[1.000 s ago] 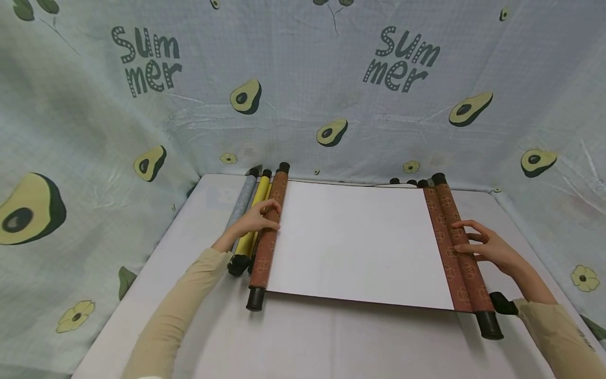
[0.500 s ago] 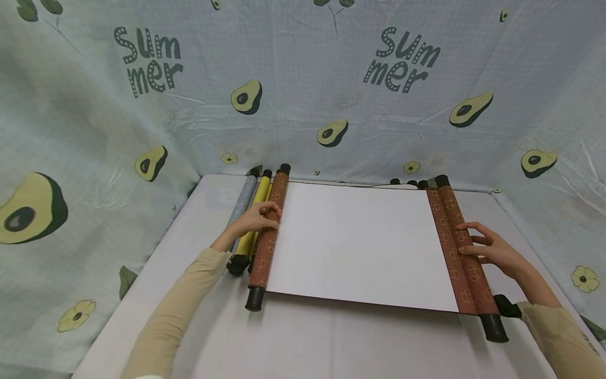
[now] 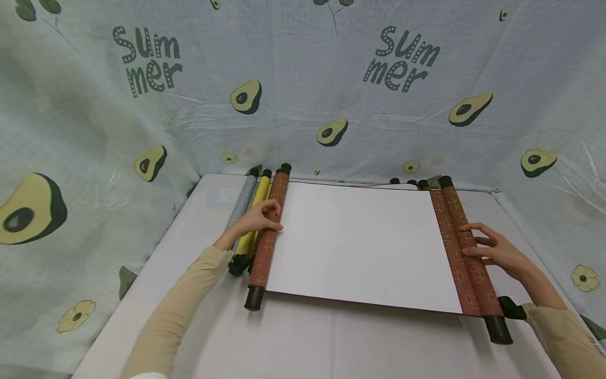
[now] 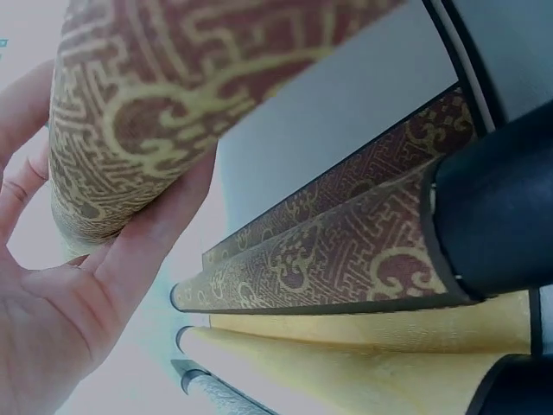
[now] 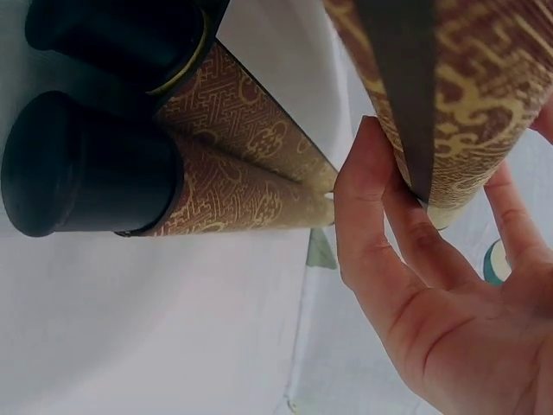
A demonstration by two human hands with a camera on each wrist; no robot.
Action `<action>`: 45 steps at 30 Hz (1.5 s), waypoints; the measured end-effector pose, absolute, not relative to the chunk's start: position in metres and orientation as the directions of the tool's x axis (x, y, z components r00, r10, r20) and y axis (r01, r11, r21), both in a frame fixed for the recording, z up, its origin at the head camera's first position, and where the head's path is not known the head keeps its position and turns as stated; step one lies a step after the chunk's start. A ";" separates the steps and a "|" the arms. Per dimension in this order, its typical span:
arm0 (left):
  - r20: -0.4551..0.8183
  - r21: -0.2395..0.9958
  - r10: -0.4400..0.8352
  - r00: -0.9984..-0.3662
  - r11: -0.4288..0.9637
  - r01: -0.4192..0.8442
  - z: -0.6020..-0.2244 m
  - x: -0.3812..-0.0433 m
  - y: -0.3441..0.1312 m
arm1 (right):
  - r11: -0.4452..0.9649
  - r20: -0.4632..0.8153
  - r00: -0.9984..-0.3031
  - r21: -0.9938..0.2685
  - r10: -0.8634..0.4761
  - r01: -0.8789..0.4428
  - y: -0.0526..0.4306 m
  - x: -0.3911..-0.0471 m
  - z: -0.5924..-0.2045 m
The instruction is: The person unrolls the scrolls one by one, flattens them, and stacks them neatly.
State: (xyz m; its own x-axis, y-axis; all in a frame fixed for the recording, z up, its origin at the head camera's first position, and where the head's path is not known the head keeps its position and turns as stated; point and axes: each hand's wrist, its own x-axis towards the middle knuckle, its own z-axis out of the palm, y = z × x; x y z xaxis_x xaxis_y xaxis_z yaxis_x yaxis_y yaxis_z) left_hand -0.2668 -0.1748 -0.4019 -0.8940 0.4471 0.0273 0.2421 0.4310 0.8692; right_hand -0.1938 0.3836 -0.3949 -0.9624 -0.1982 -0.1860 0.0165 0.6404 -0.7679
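A scroll lies unrolled across the table, its blank white sheet facing up. My left hand holds the left brown patterned roll, fingers curled over its top. In the left wrist view, that roll rests against my left hand's fingers. My right hand holds the right brown patterned roll from its outer side. The right wrist view shows this roll held between the thumb and fingers of my right hand.
A yellow scroll and a grey scroll lie just left of the left roll. Black scroll ends show at the back right, and a black cap by my right wrist. Avocado-print cloth walls the white table.
The right roll and my right hand have shifted to the right, uncovering a little more white sheet. My left hand stays on the left roll.
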 end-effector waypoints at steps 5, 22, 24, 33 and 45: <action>0.003 0.879 0.436 -0.900 0.428 0.210 -0.400 -0.268 -0.177 | 0.652 -0.187 -0.963 -0.758 -0.191 0.018 0.387 -0.193 -0.394; -0.008 0.857 0.414 -0.910 0.472 0.207 -0.400 -0.267 -0.180 | 0.648 -0.184 -0.964 -0.762 -0.194 0.015 0.393 -0.191 -0.397; 0.010 0.850 0.417 -0.909 0.475 0.227 -0.400 -0.267 -0.180 | 0.646 -0.182 -0.964 -0.763 -0.193 0.015 0.394 -0.191 -0.398; 0.080 0.856 0.448 -0.890 0.427 0.292 -0.401 -0.266 -0.183 | 0.650 -0.196 -0.964 -0.759 -0.179 0.034 0.393 -0.191 -0.398; -0.036 0.834 0.425 -0.904 0.512 0.207 -0.394 -0.267 -0.192 | 0.655 -0.185 -0.964 -0.756 -0.192 0.015 0.400 -0.190 -0.397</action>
